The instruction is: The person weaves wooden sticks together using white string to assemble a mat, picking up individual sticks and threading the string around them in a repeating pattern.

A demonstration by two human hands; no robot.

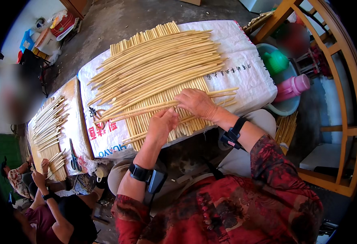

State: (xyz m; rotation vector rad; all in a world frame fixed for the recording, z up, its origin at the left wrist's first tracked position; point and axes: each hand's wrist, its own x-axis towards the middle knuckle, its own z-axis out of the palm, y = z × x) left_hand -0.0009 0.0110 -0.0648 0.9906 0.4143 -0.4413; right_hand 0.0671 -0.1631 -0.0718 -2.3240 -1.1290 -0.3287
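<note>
Long pale reed sticks (158,69) lie side by side across a row of sticks running the other way (146,132), on a table covered with a white woven sack (251,77). My right hand (196,103) is palm down, fingers curled over a long stick (138,110) slanting across the near side of the layer. Just below and left of it, my left hand (162,127) has thumb and fingers pinched together beside the same stick; whatever is between its fingertips is too small to tell. A few loose sticks (134,140) lie beneath both hands.
At left, a second table holds more sticks (48,126) and dark-handled scissors (73,156), with a person seated beside it. A basin (290,103) at right holds a pink thermos (294,87) and a green vessel (276,62). A wooden frame (339,69) stands close to my right.
</note>
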